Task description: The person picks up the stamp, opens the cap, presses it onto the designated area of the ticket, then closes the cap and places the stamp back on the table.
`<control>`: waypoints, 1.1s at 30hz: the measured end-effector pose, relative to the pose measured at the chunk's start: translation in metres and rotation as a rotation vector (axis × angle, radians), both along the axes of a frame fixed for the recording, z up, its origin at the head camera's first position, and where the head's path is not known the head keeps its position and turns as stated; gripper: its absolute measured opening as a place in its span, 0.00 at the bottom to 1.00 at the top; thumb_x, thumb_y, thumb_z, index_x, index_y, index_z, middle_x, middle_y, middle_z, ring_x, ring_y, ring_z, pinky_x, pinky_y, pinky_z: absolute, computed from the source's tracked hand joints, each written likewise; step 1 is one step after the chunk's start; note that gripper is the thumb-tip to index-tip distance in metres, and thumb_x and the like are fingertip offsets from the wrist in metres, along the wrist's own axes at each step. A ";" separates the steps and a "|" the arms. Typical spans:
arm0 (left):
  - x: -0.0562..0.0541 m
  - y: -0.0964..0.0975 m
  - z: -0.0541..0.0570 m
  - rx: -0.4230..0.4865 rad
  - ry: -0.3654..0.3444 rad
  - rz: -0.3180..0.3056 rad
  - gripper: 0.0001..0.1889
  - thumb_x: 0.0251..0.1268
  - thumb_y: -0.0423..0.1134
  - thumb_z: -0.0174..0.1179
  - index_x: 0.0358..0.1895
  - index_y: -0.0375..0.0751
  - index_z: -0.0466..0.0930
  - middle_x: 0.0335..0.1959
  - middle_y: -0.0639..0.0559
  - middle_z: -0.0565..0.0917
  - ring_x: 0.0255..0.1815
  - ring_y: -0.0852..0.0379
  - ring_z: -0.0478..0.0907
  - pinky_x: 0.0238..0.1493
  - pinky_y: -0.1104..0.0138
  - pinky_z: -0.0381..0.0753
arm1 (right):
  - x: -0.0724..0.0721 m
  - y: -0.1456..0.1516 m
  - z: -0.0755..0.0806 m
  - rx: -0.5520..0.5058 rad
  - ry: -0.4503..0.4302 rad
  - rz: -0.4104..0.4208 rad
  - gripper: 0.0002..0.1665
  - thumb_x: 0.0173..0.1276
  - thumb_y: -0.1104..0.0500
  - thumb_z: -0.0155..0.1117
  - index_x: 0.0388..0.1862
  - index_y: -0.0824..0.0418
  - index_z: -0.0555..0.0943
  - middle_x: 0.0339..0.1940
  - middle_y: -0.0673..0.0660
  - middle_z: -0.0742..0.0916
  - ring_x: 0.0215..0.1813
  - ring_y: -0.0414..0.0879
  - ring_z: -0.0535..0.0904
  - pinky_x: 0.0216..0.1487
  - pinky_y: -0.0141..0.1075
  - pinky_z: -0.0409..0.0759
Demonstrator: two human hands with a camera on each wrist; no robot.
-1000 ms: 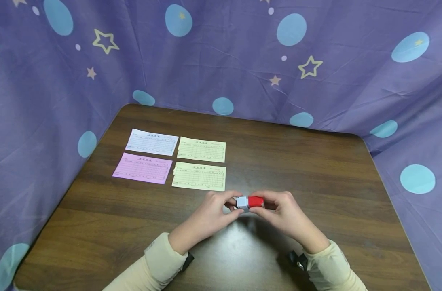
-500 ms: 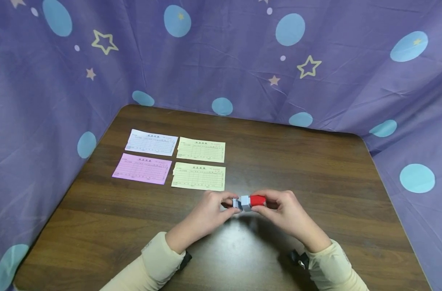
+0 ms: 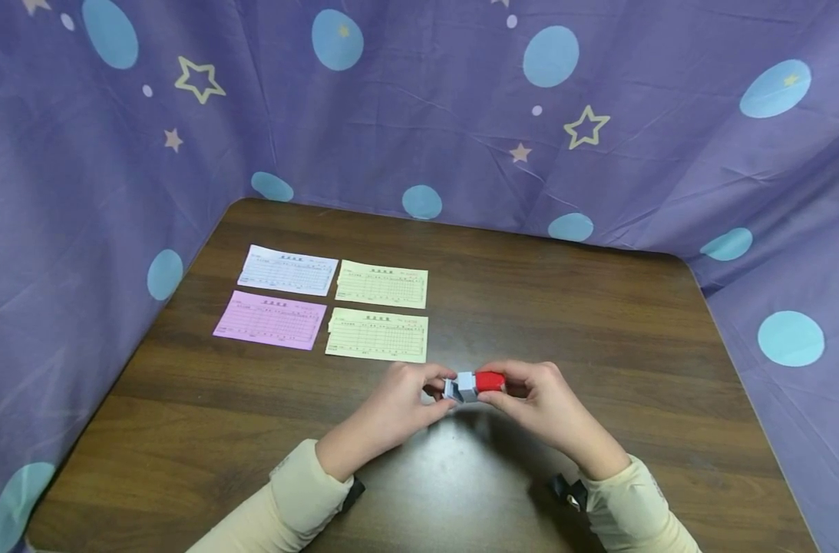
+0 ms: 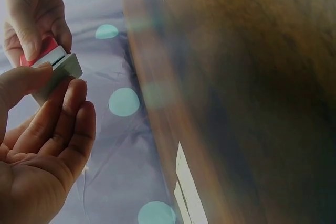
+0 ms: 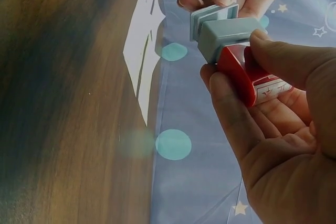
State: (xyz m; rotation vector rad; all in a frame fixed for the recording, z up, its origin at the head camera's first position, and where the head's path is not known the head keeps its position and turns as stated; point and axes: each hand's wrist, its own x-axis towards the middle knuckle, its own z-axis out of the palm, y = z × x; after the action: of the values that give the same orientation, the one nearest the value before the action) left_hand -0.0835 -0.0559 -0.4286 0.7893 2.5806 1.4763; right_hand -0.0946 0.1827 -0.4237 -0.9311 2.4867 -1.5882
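My right hand (image 3: 540,395) pinches a small hand stamp (image 3: 489,382) by its red handle, with the grey body pointing left. In the right wrist view a white printed label shows on the red side of the handle. Facing it, my left hand (image 3: 407,393) holds the stamp's light grey cap (image 3: 450,390) between thumb and fingers. The cap sits at the stamp's grey end, tilted to it; in the right wrist view the cap (image 5: 196,24) overlaps the body's edge. Both hands are raised over the table, near its middle.
Left of the hands, printed slips lie on the brown wooden table (image 3: 564,307): one blue (image 3: 288,270), one purple (image 3: 270,320) and two pale yellow, the nearer yellow slip (image 3: 378,336) just beyond the left hand. A purple patterned curtain (image 3: 419,115) surrounds the table's back and sides.
The stamp has shifted slightly right, and the cap, mostly hidden in the left fingers a second ago, came into view at the stamp's end. Since then the cap has turned a little.
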 end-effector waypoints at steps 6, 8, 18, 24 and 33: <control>-0.001 0.003 -0.002 -0.044 0.018 -0.011 0.14 0.55 0.27 0.73 0.45 0.29 0.85 0.33 0.47 0.88 0.30 0.61 0.82 0.32 0.67 0.84 | -0.001 0.004 -0.003 0.008 0.004 -0.024 0.14 0.62 0.68 0.76 0.46 0.58 0.88 0.39 0.46 0.89 0.38 0.44 0.87 0.42 0.36 0.85; -0.002 0.004 -0.003 -0.081 0.031 -0.014 0.13 0.55 0.28 0.74 0.44 0.30 0.86 0.33 0.49 0.87 0.30 0.60 0.82 0.31 0.69 0.82 | -0.001 0.007 -0.003 0.019 0.009 -0.041 0.15 0.61 0.69 0.77 0.46 0.58 0.88 0.39 0.46 0.89 0.38 0.44 0.87 0.42 0.36 0.85; -0.004 0.016 -0.009 -0.270 -0.044 -0.053 0.09 0.56 0.33 0.75 0.39 0.35 0.87 0.30 0.56 0.87 0.33 0.62 0.83 0.34 0.70 0.78 | -0.001 0.010 0.002 0.056 0.011 -0.070 0.17 0.60 0.68 0.78 0.47 0.58 0.87 0.38 0.45 0.89 0.38 0.42 0.87 0.42 0.35 0.85; -0.005 0.024 -0.011 -0.366 -0.022 -0.074 0.09 0.56 0.34 0.74 0.39 0.37 0.88 0.30 0.57 0.87 0.34 0.63 0.83 0.37 0.68 0.80 | -0.001 0.011 0.004 0.058 0.017 -0.078 0.17 0.60 0.69 0.77 0.47 0.59 0.87 0.37 0.46 0.89 0.38 0.42 0.87 0.41 0.35 0.85; -0.008 0.031 -0.016 -0.447 -0.005 -0.049 0.09 0.56 0.36 0.75 0.38 0.38 0.88 0.25 0.60 0.84 0.27 0.65 0.78 0.32 0.68 0.78 | -0.001 0.012 0.004 0.065 0.020 -0.086 0.17 0.60 0.67 0.78 0.47 0.58 0.87 0.37 0.45 0.89 0.37 0.42 0.87 0.40 0.35 0.85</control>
State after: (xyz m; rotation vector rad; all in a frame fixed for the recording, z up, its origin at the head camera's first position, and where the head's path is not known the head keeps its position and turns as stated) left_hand -0.0913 -0.0251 -0.4444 0.7731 2.7076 0.8320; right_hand -0.0959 0.1952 -0.4200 -0.8470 2.6078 -1.5188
